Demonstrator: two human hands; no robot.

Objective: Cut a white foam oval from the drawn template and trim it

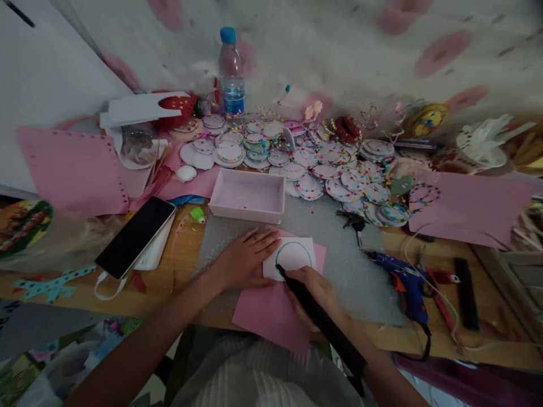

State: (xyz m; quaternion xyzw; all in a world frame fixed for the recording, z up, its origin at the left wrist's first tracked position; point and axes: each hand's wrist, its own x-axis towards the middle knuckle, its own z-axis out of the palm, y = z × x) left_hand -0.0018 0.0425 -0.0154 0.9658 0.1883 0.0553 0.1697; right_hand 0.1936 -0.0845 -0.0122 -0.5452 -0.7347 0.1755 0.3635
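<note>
A small white square of paper (pixel 270 270) bears a teal circle outline and lies on pink sheets (pixel 271 311) at the desk's front. My left hand (pixel 250 257) rests flat with fingers stretched out, its fingertips on the white paper's left edge. In my right hand (pixel 316 291) is a long, thick black pen-like tool (pixel 324 322), slanting back along the forearm. Its tip is at the lower left of the circle, seemingly touching the line; the exact kind of tool is unclear. Just beyond the left hand sits an open, shallow pale pink box (pixel 248 195).
Piles of beaded round discs (pixel 322 169) fill the back, near a water bottle (pixel 232 73). A phone (pixel 136 236) on a white device lies left; a blue glue gun (pixel 407 285), its cord and keys (pixel 352 220) lie right. A translucent mat (pixel 356 265) covers the middle.
</note>
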